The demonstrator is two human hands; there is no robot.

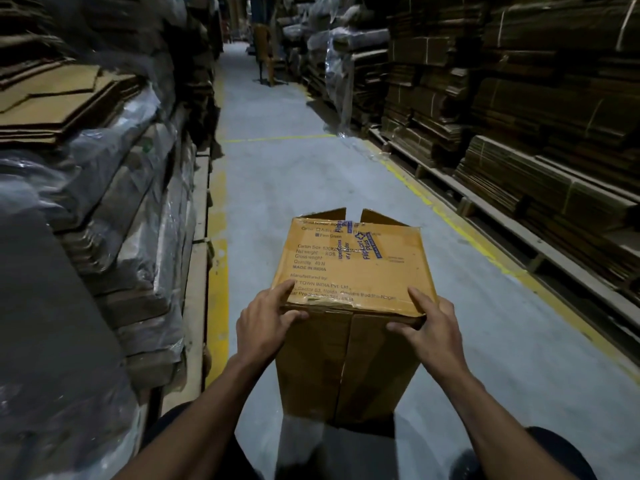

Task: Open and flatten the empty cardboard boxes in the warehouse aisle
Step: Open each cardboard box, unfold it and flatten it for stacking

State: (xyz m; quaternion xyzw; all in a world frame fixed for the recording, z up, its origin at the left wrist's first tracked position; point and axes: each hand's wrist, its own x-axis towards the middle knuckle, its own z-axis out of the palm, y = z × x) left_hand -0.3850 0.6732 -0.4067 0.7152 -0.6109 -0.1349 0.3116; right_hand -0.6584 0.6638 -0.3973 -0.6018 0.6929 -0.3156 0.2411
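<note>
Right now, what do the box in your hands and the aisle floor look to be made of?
Box: brown corrugated cardboard, matte, judging by its creased edges, folded flaps and printed text; glossy strips are probably tape. Floor: seemingly grey concrete, dull and scuffed, with painted yellow lines.

place: warehouse aisle
evidence: tall stacks of flattened brown cardboard (519, 109) on wooden pallets (485, 199), yellow-lined grey concrete floor (294, 174)

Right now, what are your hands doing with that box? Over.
Left hand and right hand both grip the near top edge of the cardboard box. Box upright on aisle floor, far flaps open. Nothing blocking.
</note>
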